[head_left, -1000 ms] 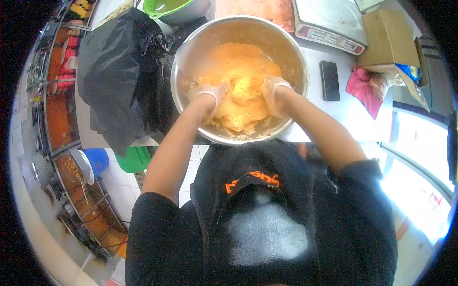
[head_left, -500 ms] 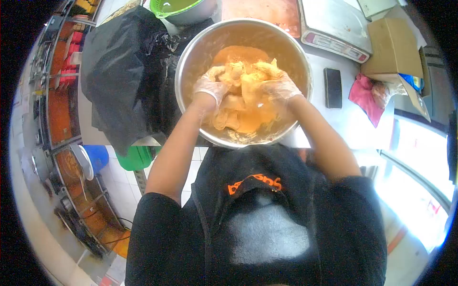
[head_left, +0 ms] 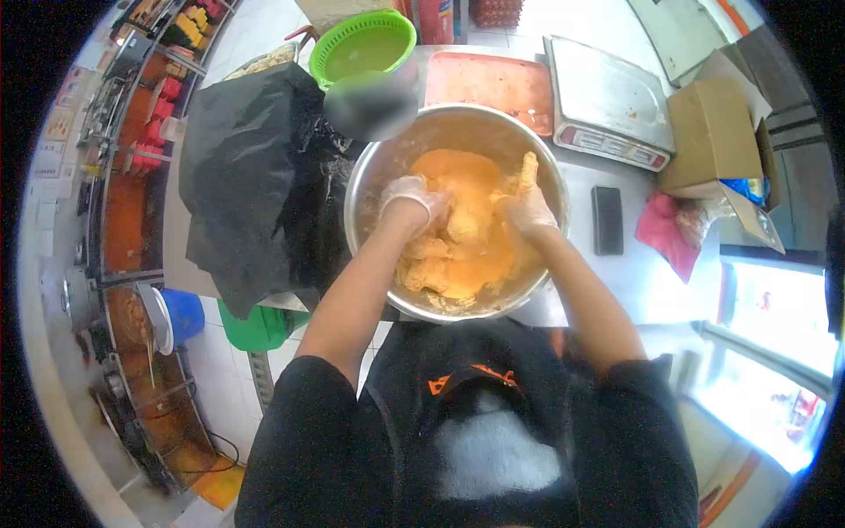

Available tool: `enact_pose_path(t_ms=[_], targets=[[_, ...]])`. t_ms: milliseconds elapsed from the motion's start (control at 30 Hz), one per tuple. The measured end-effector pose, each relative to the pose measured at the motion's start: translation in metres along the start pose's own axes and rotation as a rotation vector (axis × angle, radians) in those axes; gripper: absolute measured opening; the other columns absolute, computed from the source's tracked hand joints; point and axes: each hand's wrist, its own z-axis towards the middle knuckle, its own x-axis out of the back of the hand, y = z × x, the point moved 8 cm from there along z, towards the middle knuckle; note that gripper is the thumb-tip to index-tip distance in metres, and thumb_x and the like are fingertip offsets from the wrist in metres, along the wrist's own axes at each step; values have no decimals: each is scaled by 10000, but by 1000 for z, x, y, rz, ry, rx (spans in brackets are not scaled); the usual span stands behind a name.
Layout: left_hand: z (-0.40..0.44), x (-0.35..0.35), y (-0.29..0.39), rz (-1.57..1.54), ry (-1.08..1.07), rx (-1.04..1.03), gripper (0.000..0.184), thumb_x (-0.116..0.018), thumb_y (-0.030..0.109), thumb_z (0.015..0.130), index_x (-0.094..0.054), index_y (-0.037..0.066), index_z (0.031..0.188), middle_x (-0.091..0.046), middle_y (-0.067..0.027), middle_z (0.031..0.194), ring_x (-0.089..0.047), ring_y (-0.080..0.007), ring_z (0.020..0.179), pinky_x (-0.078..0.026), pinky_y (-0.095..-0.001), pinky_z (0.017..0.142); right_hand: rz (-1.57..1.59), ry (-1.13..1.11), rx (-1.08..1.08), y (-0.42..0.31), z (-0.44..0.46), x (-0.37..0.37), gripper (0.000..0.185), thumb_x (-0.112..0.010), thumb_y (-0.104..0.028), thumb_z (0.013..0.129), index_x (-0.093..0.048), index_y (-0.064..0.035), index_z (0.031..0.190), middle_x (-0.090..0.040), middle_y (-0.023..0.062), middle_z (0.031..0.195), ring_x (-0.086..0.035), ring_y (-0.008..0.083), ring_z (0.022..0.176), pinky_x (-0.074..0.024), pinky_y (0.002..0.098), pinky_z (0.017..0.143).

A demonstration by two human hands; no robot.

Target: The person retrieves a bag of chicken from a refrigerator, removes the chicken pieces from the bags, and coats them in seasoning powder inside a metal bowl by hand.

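A large steel bowl (head_left: pixel 356 255) holds orange flour (head_left: pixel 453 167) and several flour-coated chicken pieces (head_left: pixel 429 273). Both of my hands are inside it, in clear plastic gloves. My right hand (head_left: pixel 528 213) is closed around a coated chicken piece (head_left: pixel 529 169), perhaps a drumstick, whose narrow end sticks up by the bowl's right wall. On the left side, my left hand (head_left: pixel 409 195) reaches down among the flour and chicken. Its fingers are blurred and partly covered, so I cannot tell whether they grip a piece. Another coated piece lies between the hands.
Behind the bowl are a green basket (head_left: pixel 365 44), a reddish tray (head_left: pixel 484 84) and a scale (head_left: pixel 607 92). A phone (head_left: pixel 607 220), pink cloth (head_left: pixel 666 238) and cardboard box (head_left: pixel 717 132) stand to the right. Black plastic sheeting (head_left: pixel 251 176) covers the left side.
My hands have moved apart and lower into the bowl from a raised cluster of chicken pieces. A piece now points upward in my right hand. The view has tilted, showing more behind the bowl.
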Motion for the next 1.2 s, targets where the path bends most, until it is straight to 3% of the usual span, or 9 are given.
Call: enact_pose_path(t_ms=[200,400,500,733,800,933,1000,1067,1200], targets=[[19,-28,9,144,-117,-178,511,-562,499,819,-663,125,1152,-614,-172,1211,-591,-347,1108,-470,-405,947,-549,-268,111,14,12,-32,547,-640,-181,811,-480,-120,1331,-610,263,1133,-597,387,1060,-464,446,912],[-4,-11,-12,98,-70,-241,430,-606,399,824,-661,119,1146,-628,-196,1166,-599,-353,1089,-468,-418,929,-612,-469,139,30,14,-81,429,-663,-130,777,-573,-25,1182,-617,225,1146,-615,337,1046,-505,389,857],[2,-13,-28,-29,-89,-94,407,-636,367,812,-669,111,1126,-642,-192,1138,-606,-356,1074,-470,-416,926,-429,-305,154,8,7,-67,379,-643,-74,766,-618,-33,1142,-663,207,1041,-655,319,936,-518,372,812],[10,-10,-34,-78,-89,-135,412,-662,365,790,-685,79,1085,-663,-177,1097,-630,-334,1016,-483,-390,890,-123,-320,106,5,12,-55,411,-569,9,794,-615,-81,1192,-677,152,1038,-641,249,971,-488,358,868],[10,-11,-36,-178,-128,-129,383,-674,331,791,-688,77,1077,-678,-164,1065,-646,-314,975,-490,-381,864,-552,-375,458,-2,2,-73,475,-595,-93,837,-524,-138,1305,-579,199,1227,-591,309,1095,-463,377,942],[26,-18,-50,-594,-123,-59,221,-667,188,829,-685,39,992,-688,-95,923,-644,-206,819,-499,-334,736,-818,-464,298,-9,-7,-69,477,-607,-115,828,-532,-142,1298,-550,210,1273,-578,335,1115,-437,384,980],[27,-16,-50,-694,-109,-53,125,-627,114,867,-677,29,943,-680,-66,880,-634,-180,781,-497,-325,682,-502,-382,4,9,6,-61,465,-627,-126,817,-556,-148,1276,-582,204,1229,-585,352,1097,-461,382,938],[27,-20,-50,-1150,-145,49,118,-622,86,870,-677,35,961,-677,-48,877,-631,-179,772,-498,-311,682,-429,-411,57,12,8,-62,417,-629,-124,808,-593,-133,1224,-611,199,1176,-601,353,1065,-472,383,909],[43,-31,-60,-1031,-190,-80,237,-676,199,819,-696,56,1007,-695,-110,907,-659,-215,813,-508,-343,763,-196,-345,-28,12,11,-52,286,-627,-116,779,-679,-70,1056,-675,190,1025,-646,348,966,-495,393,835]])
